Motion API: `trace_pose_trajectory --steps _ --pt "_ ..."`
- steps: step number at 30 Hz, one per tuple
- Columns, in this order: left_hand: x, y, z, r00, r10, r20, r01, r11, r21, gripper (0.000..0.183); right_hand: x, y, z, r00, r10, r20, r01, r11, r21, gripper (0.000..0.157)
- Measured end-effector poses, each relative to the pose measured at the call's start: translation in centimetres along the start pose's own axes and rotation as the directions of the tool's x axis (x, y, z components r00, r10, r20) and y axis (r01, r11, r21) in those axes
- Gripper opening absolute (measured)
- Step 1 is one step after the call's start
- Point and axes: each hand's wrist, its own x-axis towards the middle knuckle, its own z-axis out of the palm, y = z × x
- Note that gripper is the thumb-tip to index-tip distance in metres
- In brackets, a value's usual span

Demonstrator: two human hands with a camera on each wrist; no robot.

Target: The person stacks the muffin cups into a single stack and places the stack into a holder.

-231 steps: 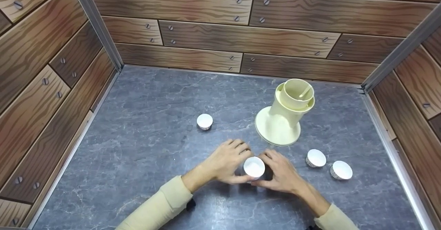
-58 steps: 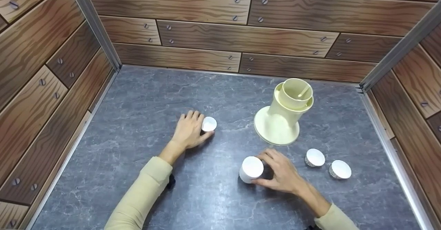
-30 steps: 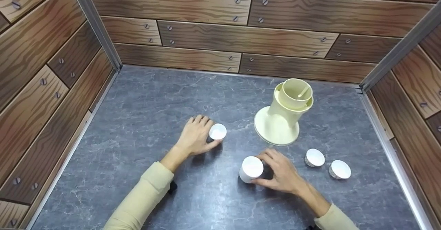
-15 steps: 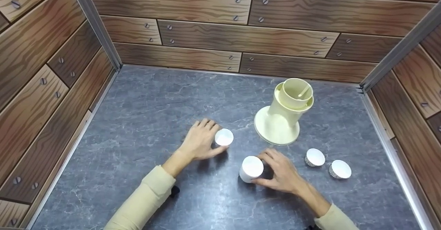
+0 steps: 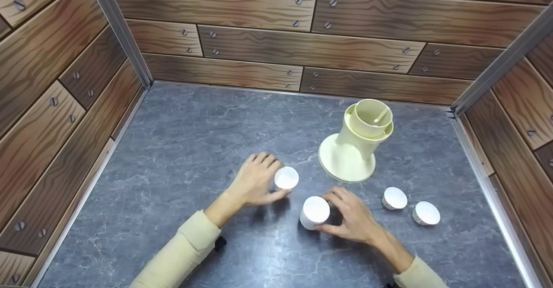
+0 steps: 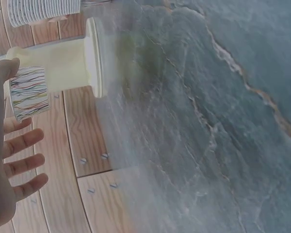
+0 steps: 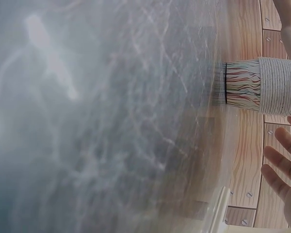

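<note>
My left hand pinches one small white paper baking cup between thumb and fingers, mouth up. In the left wrist view this cup's side shows coloured wavy lines, and its base hangs clear of the table. To its right stands a stack of nested paper baking cups, which my right hand grips from the right with thumb and fingers. The right wrist view shows the stack's many rims and the patterned lowest cup on the table.
A pale yellow tilted tube on a round base, with a cylinder inside its top, stands behind my right hand. Two single baking cups, a nearer-left one and a farther-right one, sit at the right. Wood-patterned walls enclose the grey table.
Earlier both hands were at the stack; then my left hand took hold of the lone cup at the left and carried it right and nearer, towards the stack. My right hand stays put.
</note>
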Motion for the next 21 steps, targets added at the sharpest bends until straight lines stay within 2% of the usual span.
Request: trace_pose_trajectory --steps 12,21 --pt "0.4 1.0 -1.1 0.999 0.050 -0.022 -0.049 0.999 0.015 0.061 0.1 -0.1 -0.2 1.000 0.003 0.010 -0.003 1.000 -0.005 0.065" --pt "0.5 1.8 -1.6 0.994 0.085 -0.069 -0.084 0.996 0.017 0.059 0.1 0.0 -0.1 1.000 -0.003 0.007 0.003 1.000 -0.002 0.065"
